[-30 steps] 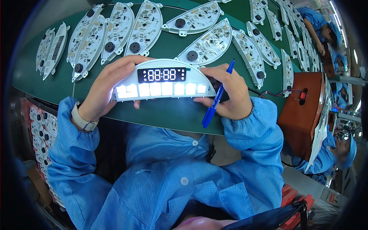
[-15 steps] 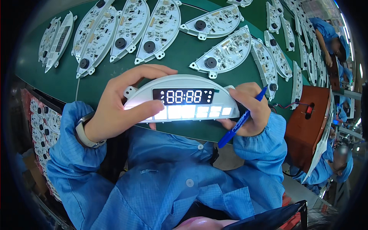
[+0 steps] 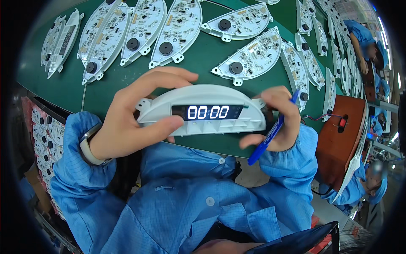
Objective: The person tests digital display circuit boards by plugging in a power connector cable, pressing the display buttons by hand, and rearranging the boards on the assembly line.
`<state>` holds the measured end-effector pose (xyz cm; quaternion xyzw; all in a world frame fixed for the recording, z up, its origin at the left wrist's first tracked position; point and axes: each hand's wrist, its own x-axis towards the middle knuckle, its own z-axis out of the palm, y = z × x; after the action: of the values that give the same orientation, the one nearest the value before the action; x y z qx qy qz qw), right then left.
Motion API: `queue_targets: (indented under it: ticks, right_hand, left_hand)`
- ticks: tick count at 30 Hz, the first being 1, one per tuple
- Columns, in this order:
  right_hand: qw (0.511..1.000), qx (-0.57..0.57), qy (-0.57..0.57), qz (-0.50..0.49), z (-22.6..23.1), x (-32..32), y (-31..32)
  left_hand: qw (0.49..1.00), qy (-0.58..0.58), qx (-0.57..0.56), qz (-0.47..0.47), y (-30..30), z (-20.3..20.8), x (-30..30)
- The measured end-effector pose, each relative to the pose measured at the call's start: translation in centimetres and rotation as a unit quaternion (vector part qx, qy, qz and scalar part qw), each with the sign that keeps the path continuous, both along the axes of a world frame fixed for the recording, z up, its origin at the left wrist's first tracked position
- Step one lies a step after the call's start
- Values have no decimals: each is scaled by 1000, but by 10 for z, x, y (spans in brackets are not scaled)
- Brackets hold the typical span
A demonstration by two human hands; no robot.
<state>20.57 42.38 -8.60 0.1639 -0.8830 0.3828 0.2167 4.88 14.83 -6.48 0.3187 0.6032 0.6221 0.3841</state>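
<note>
A green table (image 3: 198, 59) spreads across the scene as a person in a blue smock (image 3: 169, 211) works at its near edge, with other people in blue (image 3: 368, 46) at right. A brown box (image 3: 334, 148) stands near the person's right sleeve. White half-moon units (image 3: 253, 53), their component-covered sides up, lie in rows beyond the hands.

Held over the table's near edge, in front of the smock, is a white half-moon display unit (image 3: 205, 97), its curved side away from the wearer and its front facing them. The two hands are well apart, one at each end. The left hand (image 3: 127, 110) is clamped on the unit's left end, fingers arched over the curved rim and thumb pressed on the front. The right hand (image 3: 281, 114), half curled, grips a blue pen (image 3: 270, 137) slantwise; its index finger is at the unit's right-end tab, though blur hides whether they touch, while its thumb juts out below the unit, apart from the index finger.

A pale-strapped watch (image 3: 86, 146) circles the left wrist. White digits (image 3: 220, 112) glow in the unit's dark window (image 3: 182, 109), the left thumb tip at its lower left corner.
</note>
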Motion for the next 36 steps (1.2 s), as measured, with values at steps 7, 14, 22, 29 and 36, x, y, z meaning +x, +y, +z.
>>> queue_targets:
  ticks: [7,14,22,29,36]
  right_hand:
    - [976,-107,-188,-17,-2,1,7]
    - [995,26,-101,5,2,0,-5]
    - [994,29,-107,-1,-4,4,-9]
    - [995,-74,8,-74,29,5,-2]
    - [990,-88,-12,-109,15,2,19]
  left_hand:
    - [769,612,25,-184,4,-11,-15]
    - [808,560,-98,-154,7,-17,7]
    - [857,489,-99,-128,10,-24,20]
    - [855,489,-106,-134,14,-18,20]
    - [849,497,-108,-142,14,-17,18]
